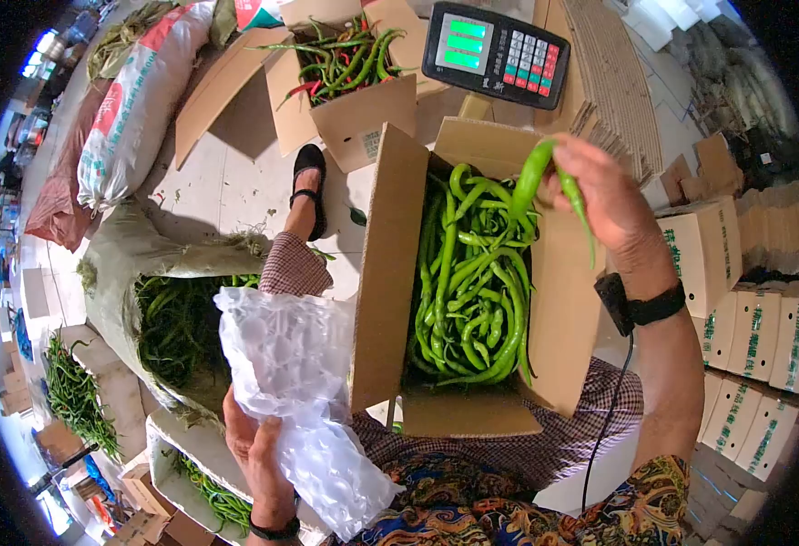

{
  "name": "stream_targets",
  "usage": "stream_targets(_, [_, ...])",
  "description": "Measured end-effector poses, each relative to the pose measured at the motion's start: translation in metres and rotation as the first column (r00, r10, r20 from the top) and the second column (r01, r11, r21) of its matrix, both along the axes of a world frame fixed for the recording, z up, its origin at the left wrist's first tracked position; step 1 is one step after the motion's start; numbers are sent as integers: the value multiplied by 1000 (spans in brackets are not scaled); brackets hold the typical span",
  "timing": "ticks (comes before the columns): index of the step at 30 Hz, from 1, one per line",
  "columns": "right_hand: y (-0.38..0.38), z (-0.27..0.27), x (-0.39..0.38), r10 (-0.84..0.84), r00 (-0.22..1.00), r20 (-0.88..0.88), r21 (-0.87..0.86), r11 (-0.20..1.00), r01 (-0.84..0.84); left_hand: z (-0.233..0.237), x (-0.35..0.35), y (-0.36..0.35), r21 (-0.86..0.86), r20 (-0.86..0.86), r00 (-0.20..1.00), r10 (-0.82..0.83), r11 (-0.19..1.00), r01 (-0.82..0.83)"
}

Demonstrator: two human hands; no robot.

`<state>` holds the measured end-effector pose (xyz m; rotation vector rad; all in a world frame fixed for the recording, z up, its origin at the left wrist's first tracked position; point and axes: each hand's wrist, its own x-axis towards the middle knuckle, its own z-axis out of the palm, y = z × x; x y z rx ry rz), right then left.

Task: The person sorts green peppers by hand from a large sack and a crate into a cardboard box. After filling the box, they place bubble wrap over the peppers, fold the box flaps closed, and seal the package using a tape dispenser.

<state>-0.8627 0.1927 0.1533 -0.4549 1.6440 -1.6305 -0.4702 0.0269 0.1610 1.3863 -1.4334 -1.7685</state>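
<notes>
A cardboard box with its flaps spread stands in front of me, filled with long green chili peppers. Over its upper right side, my right hand is closed on a green chili pepper, which curves down from the fingers; a pointed pepper end also hangs below them. To the left of the box, my left hand grips a sheet of clear bubble wrap. The wrap spreads above and below that hand and partly hides its fingers.
A digital scale display stands behind the box. Another carton holds red and green peppers. At left are an open sack of greens, a white foam box and full white sacks. Stacked cartons line the right.
</notes>
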Motion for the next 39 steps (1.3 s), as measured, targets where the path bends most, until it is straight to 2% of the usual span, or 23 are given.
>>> stream_targets(2, [11, 1, 3, 178, 978, 104, 64, 981, -186, 6, 8, 3, 113, -98, 995, -14, 993, 25])
stream_targets(5, [15, 30, 37, 265, 951, 157, -23, 964, -265, 7, 29, 2, 184, -195, 980, -30, 981, 67])
stream_targets(7, [15, 41, 50, 277, 954, 115, 23, 959, -282, 5, 45, 1, 212, -207, 978, -7, 976, 51])
stream_targets(9, [9, 47, 64, 133, 990, 54, 51, 989, -136, 2, 63, 1, 185, -107, 994, 29, 983, -9])
stream_targets(15, [-73, 74, 139, 192, 958, 212, -272, 954, -131, -17, 88, 14, 260, -315, 935, 162, 962, -79])
stream_targets(17, [-123, 87, 198, 409, 872, 271, -391, 874, -288, -26, 94, 24, 263, -367, 909, 196, 960, -100])
stream_targets(20, [-186, 105, 355, 679, 724, 122, -552, 652, -520, -33, 110, 40, 240, -424, 876, 229, 961, -135])
stream_targets(21, [-192, 106, 401, 812, 567, 137, -570, 532, -626, -34, 120, 48, 219, -414, 880, 230, 964, -149])
stream_targets(22, [-191, 128, 428, 938, 323, -126, -285, 278, -917, -21, 145, 63, 176, -504, 859, 87, 984, 4])
stream_targets(24, [-166, 127, 477, 714, 505, -484, -371, 356, -858, -17, 152, 59, 177, -532, 833, 151, 982, -64])
stream_targets(26, [-157, 107, 462, 488, 455, -745, -219, 466, -857, -16, 159, 51, 182, -575, 776, 259, 965, -188])
stream_targets(28, [-139, 96, 427, 586, 594, -552, -104, 658, -746, -20, 157, 39, 199, -618, 702, 354, 934, -296])
stream_targets(29, [-129, 76, 408, 493, 546, -677, 56, 775, -630, -31, 146, 34, -135, -477, 841, 254, 925, -356])
stream_targets(30, [-119, 67, 395, 447, 509, -735, 141, 836, -530, -30, 132, 32, -262, -427, 889, 164, 919, -295])
stream_targets(31, [-106, 55, 384, 552, 747, -370, 165, 831, -532, -27, 116, 32, -379, -361, 930, 73, 899, -218])
stream_targets(32, [-96, 47, 374, 540, 794, -279, 154, 842, -518, -29, 96, 34, -586, -350, 933, -88, 797, -144])
stream_targets(33, [-74, 40, 361, 428, 897, -111, 474, 816, -331, -29, 77, 34, -763, -303, 921, -244, 642, -81])
stream_targets(34, [-57, 30, 347, 487, 684, -543, 317, 873, -370, -19, 64, 34, -698, -350, 873, -341, 716, 0])
stream_targets(35, [-56, 39, 323, 468, 87, -879, 413, 840, -351, -7, 55, 32, -630, -402, 811, -424, 771, 91])
stream_targets(36, [-61, 44, 316, 446, 443, -778, 270, 873, -406, 2, 49, 31, -610, -448, 800, -399, 791, 52])
stream_targets(37, [-60, 39, 308, 456, 444, -771, 279, 869, -408, -5, 53, 23, -600, -451, 802, -392, 798, 53])
stream_targets(38, [-55, 32, 297, 155, 947, -282, 1, 987, -161, -17, 62, 10, -553, -516, 691, -507, 813, 183])
stream_targets(39, [-48, 26, 282, -197, 898, 393, -46, 971, 233, -29, 70, -5, -515, -582, 555, -593, 798, 313])
